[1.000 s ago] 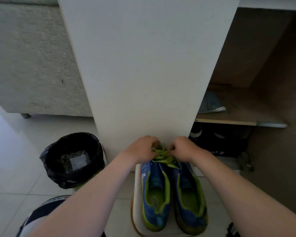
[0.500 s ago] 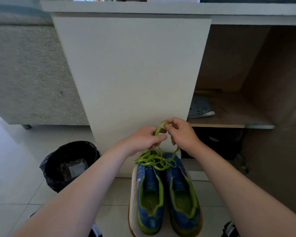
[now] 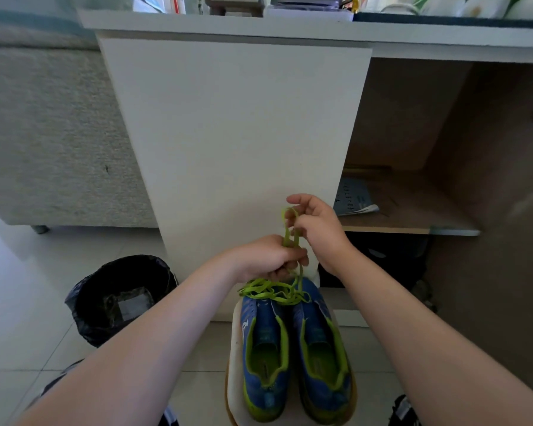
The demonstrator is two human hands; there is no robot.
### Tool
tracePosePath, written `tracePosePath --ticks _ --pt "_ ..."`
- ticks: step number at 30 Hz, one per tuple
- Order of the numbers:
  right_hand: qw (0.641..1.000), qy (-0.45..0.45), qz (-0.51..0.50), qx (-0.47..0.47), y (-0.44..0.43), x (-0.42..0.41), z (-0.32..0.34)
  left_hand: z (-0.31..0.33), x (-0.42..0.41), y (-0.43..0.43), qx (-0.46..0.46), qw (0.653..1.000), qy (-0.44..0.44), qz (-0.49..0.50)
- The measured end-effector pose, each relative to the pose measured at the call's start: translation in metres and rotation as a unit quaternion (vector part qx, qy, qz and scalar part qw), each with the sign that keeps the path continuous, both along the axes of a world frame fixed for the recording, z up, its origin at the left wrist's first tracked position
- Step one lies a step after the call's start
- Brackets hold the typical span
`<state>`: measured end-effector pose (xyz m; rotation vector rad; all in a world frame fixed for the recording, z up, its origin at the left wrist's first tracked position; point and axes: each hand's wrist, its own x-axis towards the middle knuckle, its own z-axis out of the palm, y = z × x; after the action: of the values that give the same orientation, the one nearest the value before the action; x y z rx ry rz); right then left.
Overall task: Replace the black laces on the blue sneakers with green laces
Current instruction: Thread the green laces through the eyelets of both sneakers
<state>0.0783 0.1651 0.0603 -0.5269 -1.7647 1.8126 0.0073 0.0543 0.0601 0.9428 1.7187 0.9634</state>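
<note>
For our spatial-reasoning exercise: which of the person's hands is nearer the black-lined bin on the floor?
Left. The left hand grips the green laces up and right of the bin; the right hand pinches them farther right and higher.

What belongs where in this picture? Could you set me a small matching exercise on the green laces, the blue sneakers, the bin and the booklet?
Things
1. green laces
2. blue sneakers
3. black-lined bin
4. booklet

Places
A. on the wooden shelf at the right
B. on the floor at the left
C. held by the left hand and the right hand
D. side by side on a white stand, below the hands

Pairs: 1-C, 2-D, 3-B, 4-A
</note>
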Motion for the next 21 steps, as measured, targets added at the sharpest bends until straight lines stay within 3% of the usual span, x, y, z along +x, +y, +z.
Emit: tracePosePath --ticks 3,5,7,11,14,16,18,19,21 --pt "0.988 -0.078 0.118 -0.059 0.003 0.009 -0.015 0.016 -0.005 -0.003 0.080 0.994 0.014 0.073" --pt "0.962 -0.145 0.221 -0.073 0.005 0.016 -0.025 0.029 -0.010 -0.006 0.154 0.977 0.024 0.143" --pt "0.933 -0.232 0.273 -0.026 0.005 0.020 -0.031 0.036 -0.018 -0.011 0.203 0.957 0.032 0.206" --pt "0.916 -0.353 0.158 0.111 0.009 0.021 -0.041 0.034 -0.033 -0.024 0.208 0.923 0.192 0.261" --pt "0.902 -0.393 0.077 0.160 0.022 0.024 -0.050 0.033 -0.044 -0.030 0.205 0.888 0.226 0.344" --pt "0.908 -0.380 0.013 0.179 0.025 0.024 -0.048 0.031 -0.053 -0.029 0.227 0.884 0.112 0.393" --pt "0.941 -0.305 -0.051 0.141 0.018 0.020 -0.035 0.027 -0.051 -0.026 0.235 0.892 -0.055 0.383" --pt "0.957 -0.258 -0.071 0.109 0.014 0.017 -0.025 0.022 -0.049 -0.024 0.209 0.908 -0.080 0.355" --pt "0.987 -0.144 -0.066 0.033 0.005 0.011 -0.006 0.006 -0.041 -0.019 0.133 0.954 -0.022 0.268"
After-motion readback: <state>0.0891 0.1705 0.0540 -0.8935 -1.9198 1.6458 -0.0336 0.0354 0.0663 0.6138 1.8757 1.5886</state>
